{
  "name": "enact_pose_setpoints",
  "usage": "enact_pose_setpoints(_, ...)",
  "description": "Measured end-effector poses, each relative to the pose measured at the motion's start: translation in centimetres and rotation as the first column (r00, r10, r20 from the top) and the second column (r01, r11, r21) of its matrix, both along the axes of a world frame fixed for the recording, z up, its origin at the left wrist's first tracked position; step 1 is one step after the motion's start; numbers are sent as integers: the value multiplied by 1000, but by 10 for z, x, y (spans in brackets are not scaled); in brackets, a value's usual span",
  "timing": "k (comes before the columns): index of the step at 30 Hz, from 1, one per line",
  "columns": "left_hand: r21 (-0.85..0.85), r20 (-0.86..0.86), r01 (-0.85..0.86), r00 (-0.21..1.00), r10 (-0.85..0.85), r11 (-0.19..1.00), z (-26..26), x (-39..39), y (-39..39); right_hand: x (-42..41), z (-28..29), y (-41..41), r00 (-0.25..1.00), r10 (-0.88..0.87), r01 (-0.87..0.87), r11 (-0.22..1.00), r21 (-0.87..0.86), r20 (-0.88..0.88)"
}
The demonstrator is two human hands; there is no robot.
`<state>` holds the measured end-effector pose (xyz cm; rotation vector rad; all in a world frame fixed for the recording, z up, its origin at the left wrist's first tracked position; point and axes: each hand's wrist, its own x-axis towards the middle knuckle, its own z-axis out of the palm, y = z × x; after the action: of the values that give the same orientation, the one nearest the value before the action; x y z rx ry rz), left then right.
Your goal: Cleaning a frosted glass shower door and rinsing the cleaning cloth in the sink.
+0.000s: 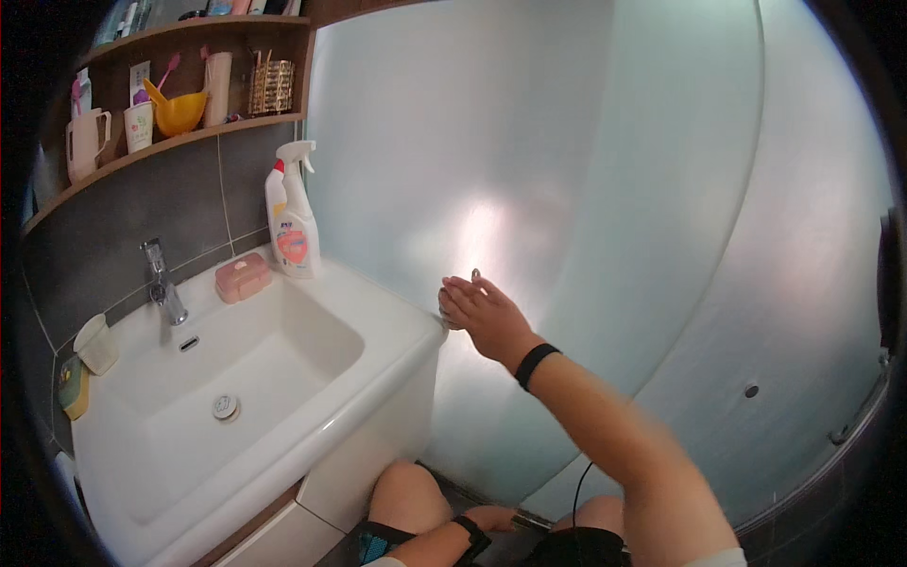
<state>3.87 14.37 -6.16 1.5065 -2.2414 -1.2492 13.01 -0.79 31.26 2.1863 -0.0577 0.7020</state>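
My right hand (489,315), a black band on its wrist, reaches to the frosted glass panel (531,156) beside the front right corner of the white washbasin (397,305). Its fingers lie close together; whether they hold anything is hidden. A small metallic loop (475,273) shows just above the fingers; I cannot tell what it belongs to. Low between my knees is my left hand (494,518), also with a black wristband, its fingers partly in shadow. On the basin's back rim stand a white spray bottle (294,241) and a closed pink soap box (243,277).
A chrome faucet (164,287) rises behind the bowl. At the basin's left are a translucent cup (98,345) and a green-yellow sponge (73,388). Wooden shelves (170,145) above hold cups, toothbrushes and a yellow bowl (181,113). A black cable (577,492) hangs near my knees.
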Motion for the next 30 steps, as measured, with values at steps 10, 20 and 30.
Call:
enact_pose_setpoints(10,96,82,18,996,-25,995,-33,-3,-10,-145,316,4,896,-56,210,927,-310,440)
enact_pose_setpoints(20,236,223,-52,975,-2,970,57,-19,15,-227,382,-14,648,-231,331,944,5,726)
enact_pose_setpoints(30,85,271,-28,963,4,996,45,-24,13,-205,383,-20,654,-198,332,942,-42,730)
